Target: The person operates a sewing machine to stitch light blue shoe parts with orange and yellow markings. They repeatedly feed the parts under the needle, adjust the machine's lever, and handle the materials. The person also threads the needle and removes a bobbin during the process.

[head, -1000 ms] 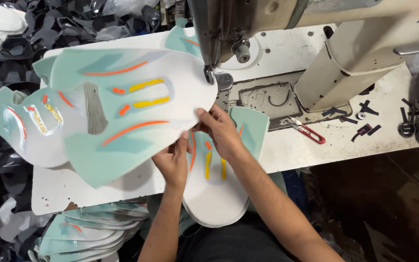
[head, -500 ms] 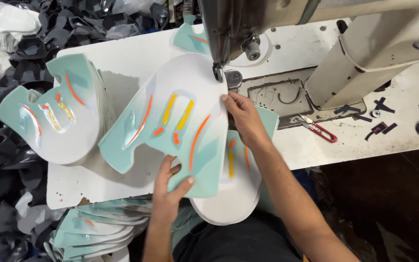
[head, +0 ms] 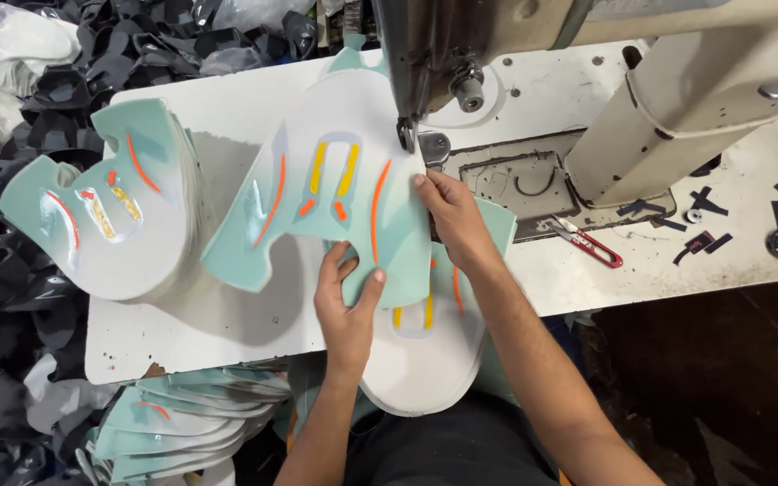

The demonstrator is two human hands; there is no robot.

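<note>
The mint and white shoe panel [head: 335,198] now lies with its long side running toward the needle [head: 404,135] of the sewing machine [head: 515,36]; a moment ago it lay wider across the bench [head: 227,315], so it has been turned and its right edge brought under the needle. The left hand [head: 346,310] pinches the lower edge of the panel, thumb on top and fingers under, a closed grip. The right hand [head: 450,220] presses flat on the right edge beside the needle, fingers spread, holding nothing closed. It seems the edge is being lined up for a seam. A stack of same panels [head: 110,225] lies on the left, and red snips [head: 587,243] lie on the right.
</note>
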